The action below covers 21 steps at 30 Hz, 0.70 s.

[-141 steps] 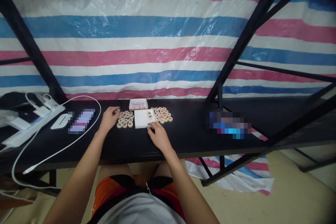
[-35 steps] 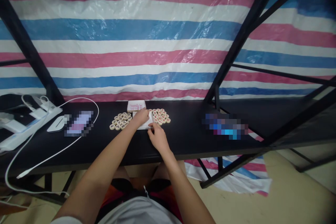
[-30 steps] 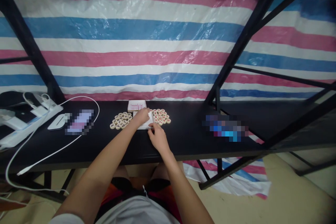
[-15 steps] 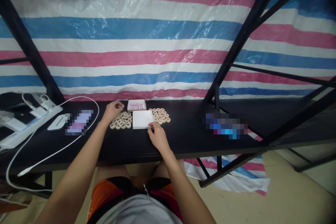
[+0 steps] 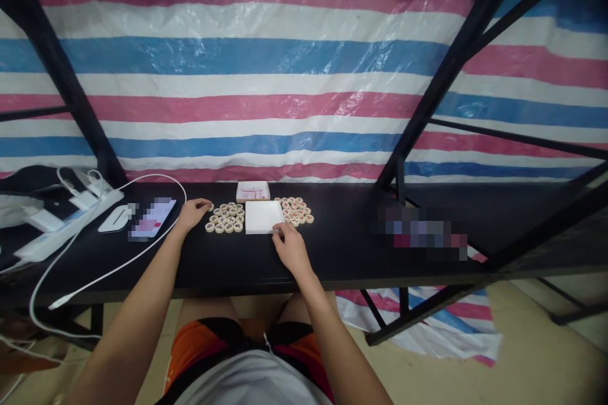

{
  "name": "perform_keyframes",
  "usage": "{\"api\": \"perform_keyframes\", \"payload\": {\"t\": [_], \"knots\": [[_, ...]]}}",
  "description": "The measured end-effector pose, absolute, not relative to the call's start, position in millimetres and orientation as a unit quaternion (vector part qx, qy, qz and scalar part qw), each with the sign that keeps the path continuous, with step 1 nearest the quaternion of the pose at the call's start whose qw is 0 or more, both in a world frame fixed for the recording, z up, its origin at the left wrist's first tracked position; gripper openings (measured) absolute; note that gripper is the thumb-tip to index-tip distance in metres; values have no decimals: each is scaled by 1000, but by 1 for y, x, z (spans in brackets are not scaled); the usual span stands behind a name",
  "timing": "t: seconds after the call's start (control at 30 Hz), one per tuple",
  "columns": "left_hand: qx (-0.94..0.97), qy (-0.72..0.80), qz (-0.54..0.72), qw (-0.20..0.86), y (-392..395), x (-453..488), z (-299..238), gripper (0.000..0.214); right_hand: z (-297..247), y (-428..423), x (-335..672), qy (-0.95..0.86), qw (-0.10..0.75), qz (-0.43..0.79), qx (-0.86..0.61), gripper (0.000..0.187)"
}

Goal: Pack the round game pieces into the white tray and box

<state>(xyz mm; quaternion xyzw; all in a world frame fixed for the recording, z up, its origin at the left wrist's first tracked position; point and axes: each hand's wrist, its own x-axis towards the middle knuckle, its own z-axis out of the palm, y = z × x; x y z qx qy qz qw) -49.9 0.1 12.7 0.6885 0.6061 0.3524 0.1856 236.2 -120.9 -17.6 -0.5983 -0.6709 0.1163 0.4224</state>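
My left hand (image 5: 193, 214) is closed at the fingertips on a round pale Chinese chess piece (image 5: 211, 207), low over the table at the left of a cluster of dark-marked chess pieces (image 5: 228, 218). A shallow white open box (image 5: 264, 218) lies in the middle. My right hand (image 5: 291, 249) grips this box by its near right corner, thumb and fingers at the edge. Right of the box lie several red-marked chess pieces (image 5: 297, 210), partly hidden behind it. Behind it sits a second white box (image 5: 253, 191) with pink print inside.
Left on the black table (image 5: 342, 247) lie a phone (image 5: 154, 218), a white flat device (image 5: 114, 218), a power strip (image 5: 66, 221) with plugs and a loose white cable (image 5: 111, 271). A blurred-out object (image 5: 422, 233) is at the right. Black metal posts (image 5: 427, 95) frame a striped tarp.
My left hand has moved left and down, away from the back of the dark-marked pieces, with the piece at its fingertips. My right hand stays on the white box. The view has shifted slightly.
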Motion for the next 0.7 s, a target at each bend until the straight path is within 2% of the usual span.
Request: {"api": "perform_keyframes", "payload": {"t": [0.23, 0.47, 0.7], "knots": [[709, 577, 356, 194, 8, -50, 1, 31, -16, -124, 234, -671, 425, 122, -595, 21], [725, 571, 354, 155, 12, -49, -5, 27, -4, -107, 254, -651, 517, 72, -551, 24], [718, 589, 356, 102, 7, -40, -2, 23, -9, -32, 346, -535, 506, 46, -675, 31]]}}
